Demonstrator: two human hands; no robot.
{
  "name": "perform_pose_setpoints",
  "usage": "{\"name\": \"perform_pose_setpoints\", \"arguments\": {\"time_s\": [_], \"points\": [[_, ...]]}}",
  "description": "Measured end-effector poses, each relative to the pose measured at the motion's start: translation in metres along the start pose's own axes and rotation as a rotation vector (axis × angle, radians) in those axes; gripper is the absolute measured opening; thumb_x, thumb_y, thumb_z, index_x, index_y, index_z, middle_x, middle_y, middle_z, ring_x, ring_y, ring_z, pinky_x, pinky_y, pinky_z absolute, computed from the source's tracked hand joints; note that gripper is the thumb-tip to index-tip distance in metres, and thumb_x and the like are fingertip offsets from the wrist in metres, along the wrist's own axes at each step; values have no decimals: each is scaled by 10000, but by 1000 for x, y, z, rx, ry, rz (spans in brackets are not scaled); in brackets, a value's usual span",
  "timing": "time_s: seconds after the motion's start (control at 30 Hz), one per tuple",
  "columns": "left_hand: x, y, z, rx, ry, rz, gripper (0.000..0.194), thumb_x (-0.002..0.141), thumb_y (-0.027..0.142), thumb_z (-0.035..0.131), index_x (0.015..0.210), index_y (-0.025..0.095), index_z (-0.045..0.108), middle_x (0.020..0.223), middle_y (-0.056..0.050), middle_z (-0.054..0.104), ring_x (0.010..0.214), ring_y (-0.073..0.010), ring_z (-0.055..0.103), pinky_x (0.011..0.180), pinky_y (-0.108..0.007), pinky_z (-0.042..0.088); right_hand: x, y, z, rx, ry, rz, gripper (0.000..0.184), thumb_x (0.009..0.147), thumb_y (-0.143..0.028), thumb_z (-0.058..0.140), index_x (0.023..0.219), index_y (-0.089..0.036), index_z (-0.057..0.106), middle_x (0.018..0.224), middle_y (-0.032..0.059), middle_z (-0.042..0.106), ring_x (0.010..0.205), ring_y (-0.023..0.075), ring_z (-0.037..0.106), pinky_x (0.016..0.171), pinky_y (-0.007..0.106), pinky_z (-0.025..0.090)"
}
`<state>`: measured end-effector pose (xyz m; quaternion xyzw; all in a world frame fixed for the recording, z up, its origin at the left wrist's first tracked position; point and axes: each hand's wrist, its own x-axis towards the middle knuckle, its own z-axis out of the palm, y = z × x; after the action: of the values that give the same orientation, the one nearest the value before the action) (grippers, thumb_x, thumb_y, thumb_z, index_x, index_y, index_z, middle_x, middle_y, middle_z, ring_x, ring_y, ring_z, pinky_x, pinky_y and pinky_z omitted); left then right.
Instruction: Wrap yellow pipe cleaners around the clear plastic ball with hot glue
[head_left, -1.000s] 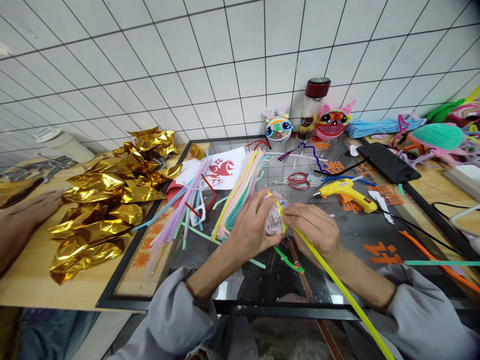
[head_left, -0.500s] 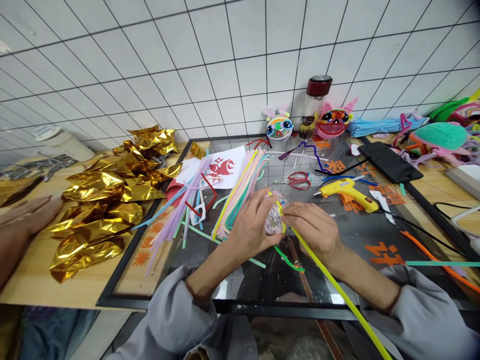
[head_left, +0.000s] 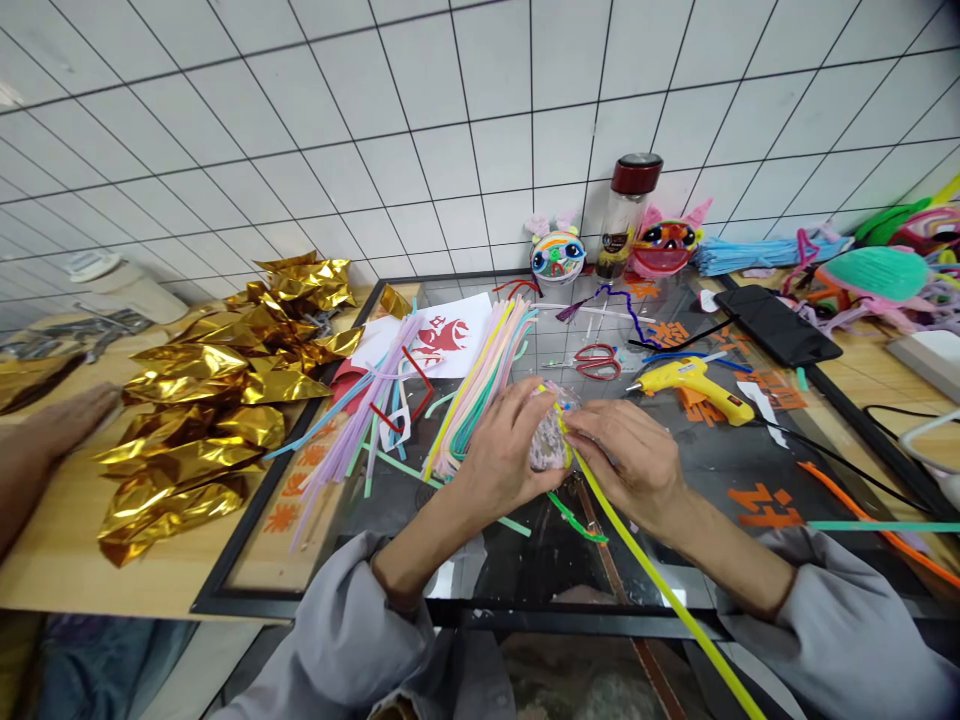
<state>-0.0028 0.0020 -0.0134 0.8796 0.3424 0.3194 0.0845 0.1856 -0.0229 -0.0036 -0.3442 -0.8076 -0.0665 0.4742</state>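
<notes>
My left hand (head_left: pixel 504 445) is wrapped around a small, clear-looking rounded piece (head_left: pixel 549 440) with pale lilac lining and a yellow edge; much of it is hidden by the fingers. My right hand (head_left: pixel 634 450) pinches a long yellow pipe cleaner (head_left: pixel 645 545) against that edge, its loose length trailing down to the lower right. Beneath the hands lies a short green pipe cleaner (head_left: pixel 574 515). Just left of them is a bundle of pastel pipe cleaners (head_left: pixel 472 395). Red-handled scissors (head_left: pixel 598 361) rest beyond my right hand.
To the right lie a yellow glue gun (head_left: pixel 697 388) with its cord and a black phone (head_left: pixel 780 325). A glass bottle (head_left: pixel 621 225) and decorated animal heads (head_left: pixel 557 257) stand by the tiled wall. Crumpled gold foil (head_left: pixel 202 400) covers the left side, near another person's hand (head_left: pixel 64 425).
My right hand's fingers have shifted slightly at the yellow edge, and the trailing end of the yellow pipe cleaner has swung a little left. My left hand holds still.
</notes>
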Motion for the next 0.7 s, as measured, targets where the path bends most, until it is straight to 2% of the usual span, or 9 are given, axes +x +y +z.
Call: {"name": "perform_pose_setpoints", "arguments": {"time_s": [0.37, 0.7], "points": [[-2, -3, 1, -42, -8, 4, 710, 739, 264, 759, 1357, 159, 427, 1410, -219, 504, 1372, -357, 463, 1121, -545, 419, 3, 0, 1, 225, 8, 186, 204, 887, -104, 628, 1061, -211, 626, 864, 37, 694, 808, 178, 652, 746, 321, 538], [-1, -2, -1, -25, -5, 20, 743, 710, 232, 782, 1355, 167, 420, 1406, -213, 500, 1358, -353, 472, 1109, -534, 433, -1, 8, 3, 329, -11, 389, 287, 842, -185, 712, 1121, -236, 672, 1109, 77, 587, 1090, 223, 580, 947, 384, 497]]}}
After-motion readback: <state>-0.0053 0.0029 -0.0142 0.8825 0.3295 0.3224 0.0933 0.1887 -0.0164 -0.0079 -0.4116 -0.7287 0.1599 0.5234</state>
